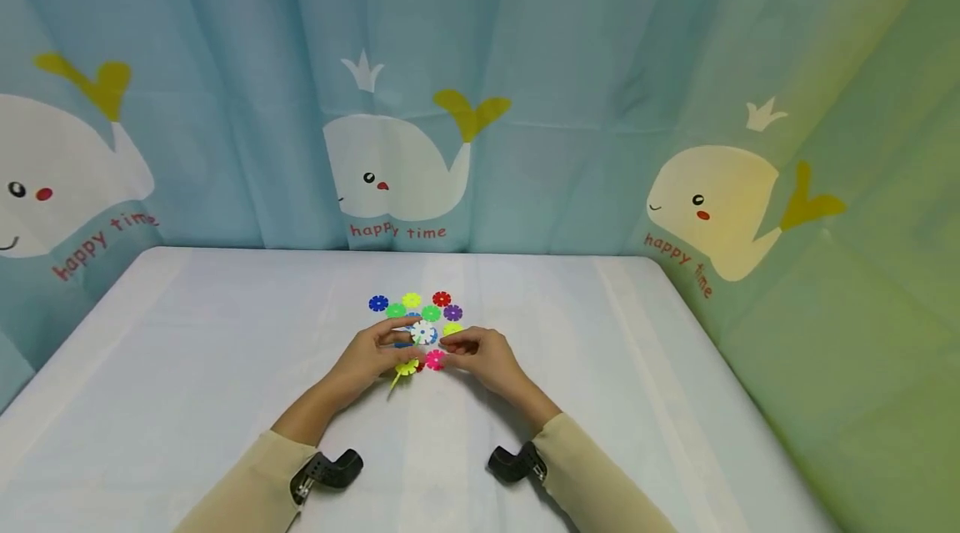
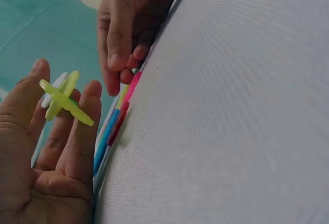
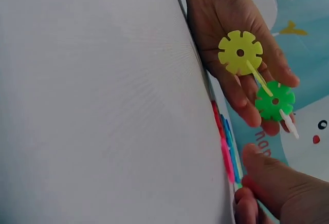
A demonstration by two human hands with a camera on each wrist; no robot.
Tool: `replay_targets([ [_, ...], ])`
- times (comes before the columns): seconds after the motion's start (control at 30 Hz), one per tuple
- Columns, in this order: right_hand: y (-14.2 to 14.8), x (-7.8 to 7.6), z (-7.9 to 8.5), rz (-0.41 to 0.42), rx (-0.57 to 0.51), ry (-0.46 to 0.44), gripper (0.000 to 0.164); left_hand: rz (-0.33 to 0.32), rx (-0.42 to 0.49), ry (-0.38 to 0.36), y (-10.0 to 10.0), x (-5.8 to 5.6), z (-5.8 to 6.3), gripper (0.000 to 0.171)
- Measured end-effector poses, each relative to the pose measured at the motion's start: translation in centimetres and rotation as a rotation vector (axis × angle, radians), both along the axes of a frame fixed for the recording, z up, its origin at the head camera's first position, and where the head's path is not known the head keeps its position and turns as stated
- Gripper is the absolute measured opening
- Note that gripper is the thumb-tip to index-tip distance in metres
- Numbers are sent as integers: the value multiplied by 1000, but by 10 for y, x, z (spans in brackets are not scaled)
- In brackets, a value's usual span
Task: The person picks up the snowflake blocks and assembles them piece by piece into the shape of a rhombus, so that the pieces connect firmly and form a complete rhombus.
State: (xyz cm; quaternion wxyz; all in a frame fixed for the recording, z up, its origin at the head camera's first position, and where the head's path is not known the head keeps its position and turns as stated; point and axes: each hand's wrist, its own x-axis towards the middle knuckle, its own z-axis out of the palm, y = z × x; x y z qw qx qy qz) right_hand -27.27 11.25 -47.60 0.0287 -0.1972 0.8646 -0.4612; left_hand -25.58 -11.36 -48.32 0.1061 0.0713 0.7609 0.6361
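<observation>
My left hand (image 1: 367, 356) holds a small chain of notched plastic discs between its thumb and fingers, raised off the table. The chain has a yellow disc (image 3: 231, 54), a second yellow disc seen edge-on, a green disc (image 3: 266, 107) and a white disc (image 1: 423, 327). Across from it, my right hand (image 1: 491, 358) is low over the loose discs, its fingers bent loosely beside a pink disc (image 1: 435, 360). Nothing shows between the right thumb and fingers, though the fingertips are partly hidden. A red disc (image 2: 119, 124) and a blue disc (image 2: 105, 136) lie flat close by.
Beyond the hands lie more loose discs: a dark blue disc (image 1: 378, 304), a yellow one, a red disc (image 1: 442, 299), a purple disc (image 1: 453, 313) and green ones. A white cloth covers the table (image 1: 225, 366). A blue-green curtain (image 1: 570, 183) with whales hangs behind.
</observation>
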Motion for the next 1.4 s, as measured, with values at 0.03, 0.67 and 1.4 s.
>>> replay_targets([
  [0.03,-1,-1,0,3,33,13,28,-11,18,8,0,0,0,58],
  [0.67,-5,4,-1,-10,19,65,26,-69,92,28,-2,2,0,62],
  [1.4,-2,1,-10,-12,-125,84,22,-98,43,20,-2,0,-1,63],
])
